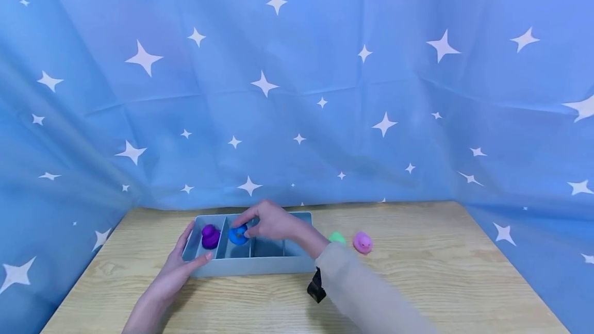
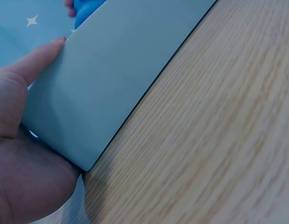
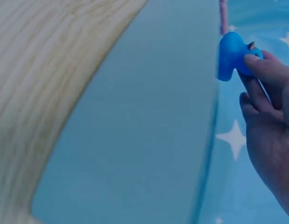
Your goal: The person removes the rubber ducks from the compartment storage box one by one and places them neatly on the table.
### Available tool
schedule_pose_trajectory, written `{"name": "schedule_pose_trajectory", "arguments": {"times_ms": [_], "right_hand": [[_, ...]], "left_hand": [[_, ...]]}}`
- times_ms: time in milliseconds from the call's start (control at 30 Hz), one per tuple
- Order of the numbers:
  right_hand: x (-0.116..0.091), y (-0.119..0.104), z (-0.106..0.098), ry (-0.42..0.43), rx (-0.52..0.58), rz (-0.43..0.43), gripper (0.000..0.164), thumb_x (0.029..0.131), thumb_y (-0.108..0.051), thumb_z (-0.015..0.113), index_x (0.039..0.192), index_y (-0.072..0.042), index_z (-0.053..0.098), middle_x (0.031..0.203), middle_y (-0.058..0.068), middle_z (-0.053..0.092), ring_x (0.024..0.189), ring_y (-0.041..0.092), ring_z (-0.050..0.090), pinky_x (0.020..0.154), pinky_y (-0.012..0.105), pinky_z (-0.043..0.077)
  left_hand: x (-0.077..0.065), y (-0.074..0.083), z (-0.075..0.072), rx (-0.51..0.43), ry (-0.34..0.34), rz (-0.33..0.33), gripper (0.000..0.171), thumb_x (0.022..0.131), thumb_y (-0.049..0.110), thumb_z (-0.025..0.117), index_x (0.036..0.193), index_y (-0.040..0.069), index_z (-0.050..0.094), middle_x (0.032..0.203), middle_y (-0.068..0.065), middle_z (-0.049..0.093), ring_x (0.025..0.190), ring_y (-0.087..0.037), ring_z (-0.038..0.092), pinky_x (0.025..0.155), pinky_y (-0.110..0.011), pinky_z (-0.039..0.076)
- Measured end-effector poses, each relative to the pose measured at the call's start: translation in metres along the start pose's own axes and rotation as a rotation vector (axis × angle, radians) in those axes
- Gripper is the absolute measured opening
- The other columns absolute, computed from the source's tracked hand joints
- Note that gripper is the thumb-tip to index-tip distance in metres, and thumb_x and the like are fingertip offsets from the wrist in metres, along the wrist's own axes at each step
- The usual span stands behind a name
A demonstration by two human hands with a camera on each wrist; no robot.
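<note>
A blue-grey divided box (image 1: 252,267) stands on the table with its length running left to right. At its left end my left hand (image 1: 174,267) grips the box, the thumb at the front rim and the fingers along the end wall. My right hand (image 1: 275,222) pinches a small blue rubber duck (image 3: 234,53) between thumb and fingers, over the second compartment from the left. In the right wrist view the duck shows above the box's rim. In the leftmost compartment sits a purple rubber duck (image 1: 210,238).
To the right of the box, a pink rubber duck (image 1: 363,243) sits on the wooden table (image 1: 445,272). A green toy (image 1: 337,237) beside it is partly hidden behind my right forearm. Blue star-patterned cloth (image 1: 320,153) hangs behind and along both sides.
</note>
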State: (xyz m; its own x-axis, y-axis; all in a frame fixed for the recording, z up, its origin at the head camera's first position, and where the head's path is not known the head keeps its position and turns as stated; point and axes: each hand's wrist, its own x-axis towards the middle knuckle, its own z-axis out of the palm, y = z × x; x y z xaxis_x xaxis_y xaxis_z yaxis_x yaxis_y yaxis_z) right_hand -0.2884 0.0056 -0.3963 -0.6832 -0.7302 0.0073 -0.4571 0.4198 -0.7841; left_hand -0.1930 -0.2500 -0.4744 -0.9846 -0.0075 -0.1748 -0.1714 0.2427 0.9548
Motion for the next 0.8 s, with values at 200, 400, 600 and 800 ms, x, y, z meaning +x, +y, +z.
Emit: {"name": "schedule_pose_trajectory", "arguments": {"times_ms": [200,400,600,800], "right_hand": [[-0.02,0.0,-0.022,0.003,-0.05,-0.086,0.03,0.092,0.001,0.074,0.119,-0.012,0.079,0.119,-0.004,0.074,0.117,0.009,0.065,0.097,0.031,0.054],[-0.045,0.01,-0.044,0.015,-0.106,-0.122,0.031,0.092,0.004,0.072,0.121,-0.008,0.077,0.122,0.001,0.073,0.119,0.017,0.065,0.099,0.034,0.054],[-0.073,0.021,-0.067,0.03,-0.14,-0.138,0.031,0.093,0.004,0.071,0.123,-0.006,0.076,0.123,0.004,0.073,0.12,0.022,0.065,0.099,0.036,0.054],[-0.101,0.028,-0.09,0.06,-0.193,-0.098,0.032,0.094,0.003,0.071,0.124,-0.006,0.075,0.125,0.005,0.072,0.124,0.027,0.063,0.102,0.038,0.053]], "left_hand": [[-0.002,-0.001,-0.001,-0.013,-0.004,0.028,0.108,0.095,0.025,0.075,0.166,0.03,-0.007,0.169,-0.016,-0.017,0.152,-0.045,-0.017,0.114,-0.074,-0.005],[-0.002,-0.004,0.0,-0.031,-0.015,0.067,0.106,0.096,0.019,0.073,0.166,0.027,-0.006,0.17,-0.013,-0.016,0.152,-0.044,-0.018,0.114,-0.074,-0.004],[-0.001,-0.004,0.0,-0.024,-0.026,0.067,0.107,0.096,0.02,0.073,0.166,0.029,-0.007,0.17,-0.012,-0.017,0.151,-0.045,-0.019,0.113,-0.076,-0.004],[-0.003,-0.003,-0.001,-0.013,-0.029,0.054,0.108,0.096,0.024,0.074,0.166,0.03,-0.007,0.17,-0.009,-0.017,0.151,-0.046,-0.018,0.112,-0.078,-0.003]]}}
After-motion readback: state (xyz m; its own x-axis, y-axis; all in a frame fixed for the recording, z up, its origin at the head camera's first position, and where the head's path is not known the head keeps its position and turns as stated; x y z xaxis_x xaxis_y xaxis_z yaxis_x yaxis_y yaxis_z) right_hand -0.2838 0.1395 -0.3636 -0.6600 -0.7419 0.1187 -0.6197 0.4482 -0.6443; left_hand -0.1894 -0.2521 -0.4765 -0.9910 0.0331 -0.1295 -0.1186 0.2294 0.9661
